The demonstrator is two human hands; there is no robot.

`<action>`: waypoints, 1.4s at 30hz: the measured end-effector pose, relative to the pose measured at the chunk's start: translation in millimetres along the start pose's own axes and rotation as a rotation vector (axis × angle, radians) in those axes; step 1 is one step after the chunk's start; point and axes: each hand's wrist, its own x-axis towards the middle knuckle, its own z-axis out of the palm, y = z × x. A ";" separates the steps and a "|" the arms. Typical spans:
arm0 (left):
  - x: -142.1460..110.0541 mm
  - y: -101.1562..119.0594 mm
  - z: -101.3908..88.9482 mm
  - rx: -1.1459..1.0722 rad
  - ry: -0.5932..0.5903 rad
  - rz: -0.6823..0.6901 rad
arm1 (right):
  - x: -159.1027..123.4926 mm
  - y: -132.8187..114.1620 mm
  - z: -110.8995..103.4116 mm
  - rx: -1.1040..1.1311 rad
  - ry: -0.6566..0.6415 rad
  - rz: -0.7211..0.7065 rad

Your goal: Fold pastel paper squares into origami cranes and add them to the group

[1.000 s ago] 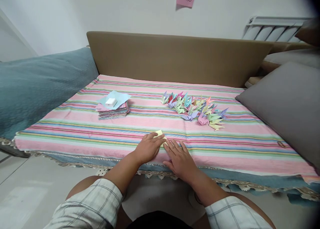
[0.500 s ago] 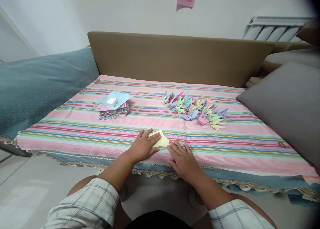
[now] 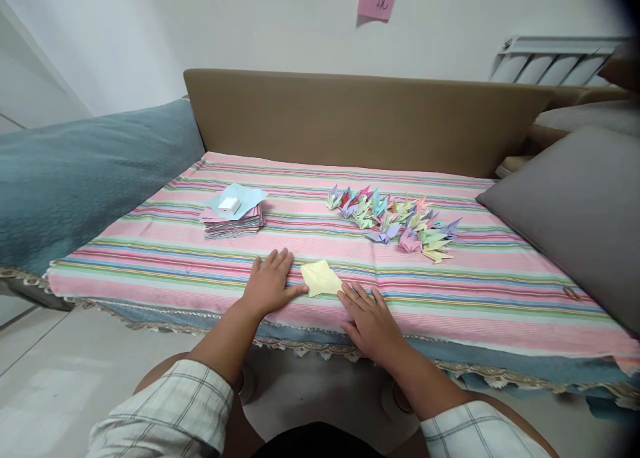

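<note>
Paper [image 3: 321,278] lies between left hand [image 3: 269,283] and right hand [image 3: 371,319].

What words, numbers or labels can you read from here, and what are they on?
"301": handwritten on the pink note on the wall.
Second line, same note: a handwritten scrawl, too unclear to read.
I can make out no writing on the yellow paper, paper stack or small white block.

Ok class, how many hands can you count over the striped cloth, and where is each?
2: the left hand is just left of the folded yellow paper, and the right hand is at the paper's right corner. No others show.
</note>
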 end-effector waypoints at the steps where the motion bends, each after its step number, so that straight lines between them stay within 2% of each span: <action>1: 0.1 4.1 -3.0 0.005 0.077 -0.013 | 0.2 -0.1 -0.1 0.001 0.000 0.002; 2: -0.4 9.9 -5.3 0.007 0.149 0.011 | 0.4 -0.2 -0.1 0.000 0.001 0.002; 4: -3.6 24.9 -6.0 -0.012 0.192 0.206 | 0.8 -0.9 -0.1 -0.006 0.007 -0.003; 6: -8.4 39.8 0.2 -0.038 0.104 0.434 | 1.0 -1.9 -0.3 -0.016 0.015 -0.009; 7: -10.7 45.5 5.5 -0.037 0.059 0.483 | 1.0 -2.3 -0.5 -0.021 0.020 -0.010; 11: -15.8 51.6 27.8 0.011 -0.038 0.442 | 0.0 -0.7 -3.5 -0.034 0.063 -0.024; 14: -15.8 47.3 33.4 0.017 -0.048 0.439 | -2.5 6.0 -7.6 -0.037 0.127 -0.022; 20: -12.9 47.2 27.0 -0.040 -0.054 0.407 | -7.7 18.3 -16.6 -0.010 0.209 0.083; 26: 3.7 39.5 25.3 -0.129 -0.098 0.426 | -1.8 20.6 -22.8 0.107 0.251 0.170; 30: 9.9 36.9 18.8 -0.153 -0.063 0.442 | 3.6 22.9 -19.1 0.225 0.290 0.182; 36: 6.5 42.1 13.6 -0.096 0.018 0.451 | 9.1 21.6 -17.7 0.301 0.309 0.202; 42: 10.4 44.0 7.9 -0.147 0.036 0.417 | 17.4 13.9 -18.6 0.466 0.365 0.143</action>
